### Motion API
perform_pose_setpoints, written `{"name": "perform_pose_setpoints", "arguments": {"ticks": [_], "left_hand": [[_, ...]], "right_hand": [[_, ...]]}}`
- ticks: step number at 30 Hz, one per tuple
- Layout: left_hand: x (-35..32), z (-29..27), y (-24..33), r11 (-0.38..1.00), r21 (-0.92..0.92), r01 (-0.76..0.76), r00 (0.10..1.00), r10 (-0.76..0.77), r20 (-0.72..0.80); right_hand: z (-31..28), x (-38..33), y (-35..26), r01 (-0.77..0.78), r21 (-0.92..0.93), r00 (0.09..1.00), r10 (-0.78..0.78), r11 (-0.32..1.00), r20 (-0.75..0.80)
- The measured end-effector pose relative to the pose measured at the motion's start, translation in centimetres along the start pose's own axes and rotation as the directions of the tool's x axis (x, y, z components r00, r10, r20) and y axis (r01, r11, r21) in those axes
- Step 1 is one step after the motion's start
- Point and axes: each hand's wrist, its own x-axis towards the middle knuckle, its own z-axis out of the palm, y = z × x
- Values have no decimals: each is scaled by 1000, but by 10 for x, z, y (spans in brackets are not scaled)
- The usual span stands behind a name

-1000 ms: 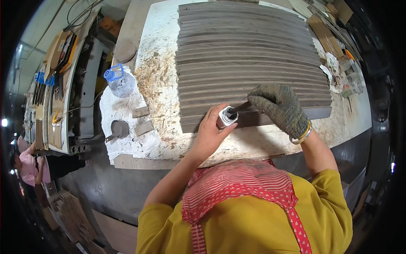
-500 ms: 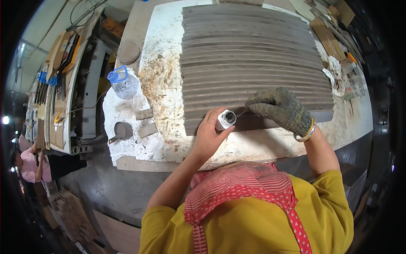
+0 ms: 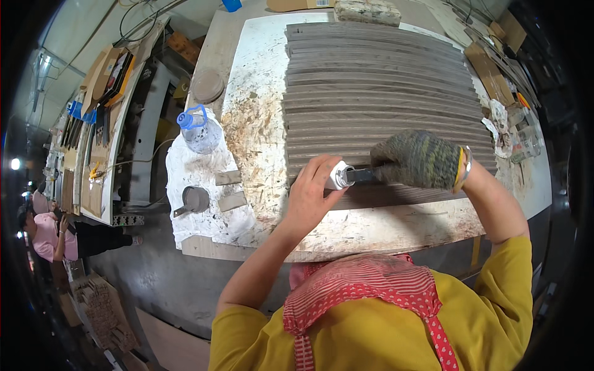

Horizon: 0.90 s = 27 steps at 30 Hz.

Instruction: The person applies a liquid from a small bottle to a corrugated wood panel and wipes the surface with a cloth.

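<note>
My bare left hand (image 3: pixel 311 195) is wrapped round a small white bottle (image 3: pixel 336 175), tilted so its round mouth faces right. In my right hand (image 3: pixel 424 159), under a dark knitted glove, is a dark, narrow, flat tool (image 3: pixel 364 175). The tool's left end meets the bottle's mouth; how far inside it reaches is hidden. Both hands are over the near edge of a wide row of grey-brown wood-grain strips (image 3: pixel 377 93), laid side by side on the white, stained table top (image 3: pixel 253 133).
On a white cloth (image 3: pixel 185 164) at left stand a clear jug (image 3: pixel 203 137) with blue cap and handle, a small dark round pot (image 3: pixel 196 199) and two flat pieces (image 3: pixel 231 202). Crumpled paper (image 3: pixel 500 127) and a clear jar (image 3: pixel 526 145) lie right. A person (image 3: pixel 49 235) stands far left.
The bottle has turned from facing up toward me to facing right. The dark tool has come to its mouth, with my right hand further right. The whole view has shifted slightly.
</note>
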Motion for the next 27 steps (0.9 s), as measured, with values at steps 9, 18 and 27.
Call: {"name": "perform_pose_setpoints", "arguments": {"ticks": [9, 18, 27], "left_hand": [[3, -3, -12, 987, -84, 137, 988, -142, -53], [8, -8, -23, 997, -11, 81, 996, -82, -47], [12, -14, -31, 991, -51, 125, 992, -126, -19]], "right_hand": [[-6, 31, 6, -37, 80, 998, 41, 996, -43], [-9, 48, 7, -45, -3, 998, 45, 999, -45], [-10, 66, 12, 16, 205, 995, 4, 979, -99]]}}
